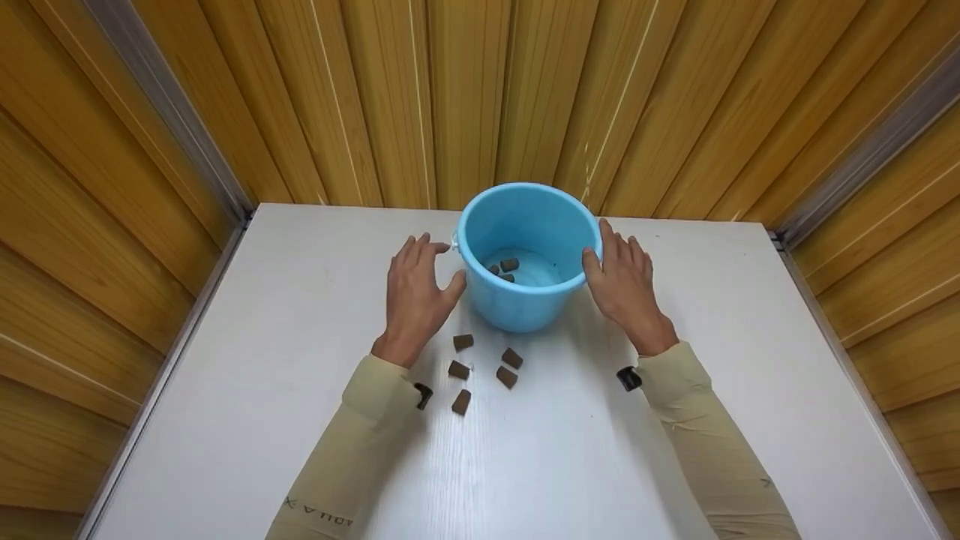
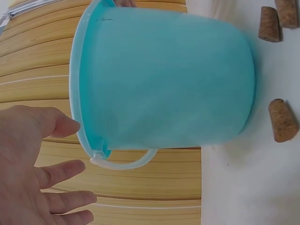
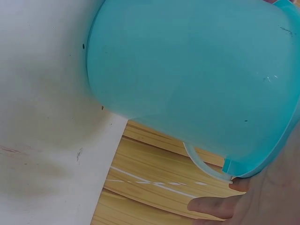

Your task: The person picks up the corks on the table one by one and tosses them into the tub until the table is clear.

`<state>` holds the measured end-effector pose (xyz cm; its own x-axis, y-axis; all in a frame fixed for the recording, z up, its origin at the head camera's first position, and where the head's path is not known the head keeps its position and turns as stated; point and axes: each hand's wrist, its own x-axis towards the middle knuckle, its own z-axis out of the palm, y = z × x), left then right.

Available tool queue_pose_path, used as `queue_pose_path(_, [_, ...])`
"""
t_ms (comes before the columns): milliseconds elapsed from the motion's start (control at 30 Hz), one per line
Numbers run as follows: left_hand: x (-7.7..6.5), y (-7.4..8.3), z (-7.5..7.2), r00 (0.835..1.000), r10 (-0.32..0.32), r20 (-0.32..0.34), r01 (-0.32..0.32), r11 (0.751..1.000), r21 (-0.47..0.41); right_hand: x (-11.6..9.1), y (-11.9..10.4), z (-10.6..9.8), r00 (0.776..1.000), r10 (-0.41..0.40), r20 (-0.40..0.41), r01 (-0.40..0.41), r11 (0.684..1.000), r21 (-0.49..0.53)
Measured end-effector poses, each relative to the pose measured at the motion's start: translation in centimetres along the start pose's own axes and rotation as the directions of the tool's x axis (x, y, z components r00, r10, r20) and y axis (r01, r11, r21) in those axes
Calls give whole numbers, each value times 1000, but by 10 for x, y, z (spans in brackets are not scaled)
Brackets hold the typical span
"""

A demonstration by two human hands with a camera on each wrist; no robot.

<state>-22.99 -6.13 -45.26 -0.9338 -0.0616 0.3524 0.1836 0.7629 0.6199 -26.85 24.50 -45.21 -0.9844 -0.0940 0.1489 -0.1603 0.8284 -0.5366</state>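
Head view: blue bucket (image 1: 517,307) upright near the table's far edge, between two hands. Left hand (image 1: 420,289) spread wide, thumb apart from fingers, beside the rim; no grip on it, light touch can't be told. Right hand (image 1: 624,281) has thumb over the rim, fingers along the outside; can't tell whether it pinches or just rests. Hands on opposite sides probably keep the bucket steady, mouth up, so the corks inside (image 1: 510,265) (three visible) stay at the bottom. Loose corks (image 1: 460,369), five, lie scattered on the near side, likely for easy reach. White handle (image 2: 126,165) seems to hang on the far side, which would leave the opening free. Table (image 1: 570,457) is white, smooth, with small specks and smudges by the bucket in the right wrist view. Wood-look panels (image 1: 465,97) wall off three sides; grey metal posts (image 1: 163,97) at the corners.
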Motion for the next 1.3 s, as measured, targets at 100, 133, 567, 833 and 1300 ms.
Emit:
queue_pose_path(100, [-4, -3, 0, 1000, 8, -3, -8, 1000, 12, 0, 1, 0, 1000, -3, -3, 3, 1000, -3])
queue_pose_path(133, [-5, -5, 1, 1000, 7, -1, -7, 1000, 17, 0, 1, 0, 1000, -4, -3, 4, 1000, -3])
queue_pose_path(567, [-26, -18, 2, 999, 27, 24, -29, 995, 96, 0, 0, 1, 1000, -16, -16, 16, 1000, 16])
queue_pose_path(833, [-38, -29, 8, 996, 3, 88, -14, 991, 130, 1, 0, 1, 1000, -10, -6, 11, 1000, 13])
queue_pose_path(1300, [-59, -51, 19, 985, 22, 172, -54, 981, 187, 1, 0, 2, 1000, 12, 7, -12, 1000, 5])
